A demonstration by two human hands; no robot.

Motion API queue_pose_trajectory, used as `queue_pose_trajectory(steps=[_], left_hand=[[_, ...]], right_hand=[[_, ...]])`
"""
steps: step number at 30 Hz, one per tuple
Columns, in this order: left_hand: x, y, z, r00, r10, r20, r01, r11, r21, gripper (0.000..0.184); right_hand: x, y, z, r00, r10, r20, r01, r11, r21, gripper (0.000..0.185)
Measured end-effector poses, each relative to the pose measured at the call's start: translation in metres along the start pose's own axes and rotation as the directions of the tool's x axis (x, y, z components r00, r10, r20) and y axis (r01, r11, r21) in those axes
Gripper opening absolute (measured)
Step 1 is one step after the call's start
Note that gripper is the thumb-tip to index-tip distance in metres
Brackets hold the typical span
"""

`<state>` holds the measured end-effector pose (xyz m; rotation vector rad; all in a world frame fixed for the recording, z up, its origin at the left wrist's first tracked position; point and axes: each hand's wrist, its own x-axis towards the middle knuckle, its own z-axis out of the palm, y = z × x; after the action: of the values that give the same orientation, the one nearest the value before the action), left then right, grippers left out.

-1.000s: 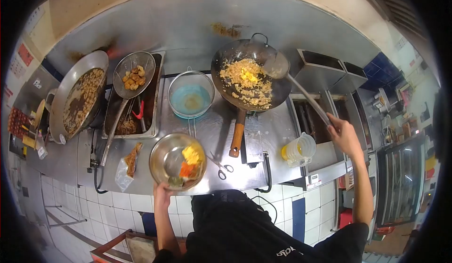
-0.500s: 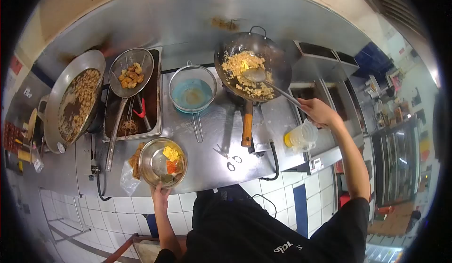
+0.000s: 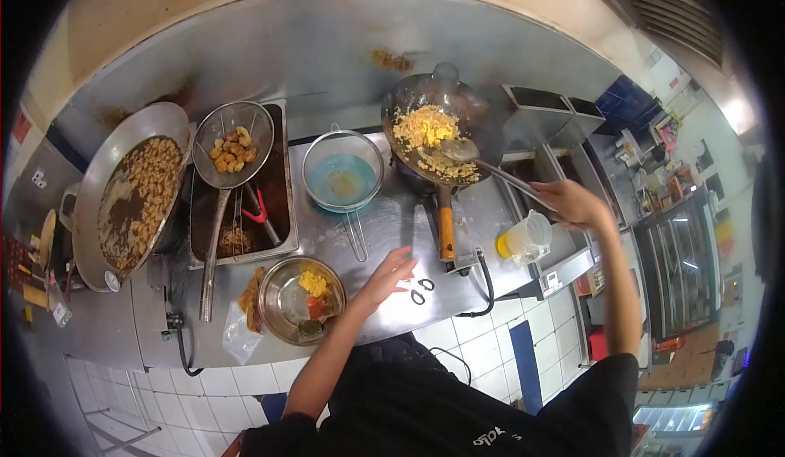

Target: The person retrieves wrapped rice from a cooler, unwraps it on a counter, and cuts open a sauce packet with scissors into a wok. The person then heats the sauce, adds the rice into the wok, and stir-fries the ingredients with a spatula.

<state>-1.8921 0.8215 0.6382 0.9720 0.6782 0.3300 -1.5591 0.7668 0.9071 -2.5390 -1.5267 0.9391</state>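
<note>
My right hand (image 3: pixel 568 202) is closed round the handle of a metal ladle (image 3: pixel 459 150), whose head rests on the rice and egg (image 3: pixel 427 130) in the wok (image 3: pixel 482 122). Over the counter, my left hand (image 3: pixel 388 279) is empty with its fingers apart, beside the scissors (image 3: pixel 422 292) and below the wok's wooden handle (image 3: pixel 446 226). A steel bowl (image 3: pixel 282 292) holding yellow, orange and green ingredients stands on the counter, left of my left hand.
At the far left is a large pan (image 3: pixel 84 221) of frying pieces. A strainer (image 3: pixel 233 153) of browned pieces lies over a metal tray (image 3: pixel 291 212). Another strainer (image 3: pixel 353 203) sits on a blue bowl. A plastic jug (image 3: pixel 531 236) with yellow liquid stands right of the wok.
My left hand has let go of the steel bowl and moved right, towards the wok handle. The ladle came down from the wok's right side onto the rice.
</note>
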Motion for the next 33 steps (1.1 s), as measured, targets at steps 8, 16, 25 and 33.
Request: queue_pose_trajectory(steps=[8,16,25,33], left_hand=[[0.100,0.000,0.076,0.996,-0.086,-0.031,0.081,0.986,-0.149,0.076],[0.130,-0.038,0.088,0.995,-0.086,-0.046,0.062,0.919,-0.389,0.038],[0.120,-0.033,0.096,0.988,-0.019,-0.150,-0.035,0.936,-0.350,0.037],[0.120,-0.030,0.102,0.978,0.031,-0.208,-0.102,0.935,-0.341,0.038]], right_hand=[[0.016,-0.001,0.015,0.997,-0.028,-0.073,0.026,0.999,-0.024,0.041],[0.012,0.001,-0.048,0.992,-0.014,0.122,0.013,1.000,0.008,0.042],[0.011,0.035,-0.094,0.983,0.000,0.186,0.032,0.985,-0.170,0.042],[0.079,0.061,-0.074,0.963,-0.236,0.132,0.250,0.964,-0.096,0.042]])
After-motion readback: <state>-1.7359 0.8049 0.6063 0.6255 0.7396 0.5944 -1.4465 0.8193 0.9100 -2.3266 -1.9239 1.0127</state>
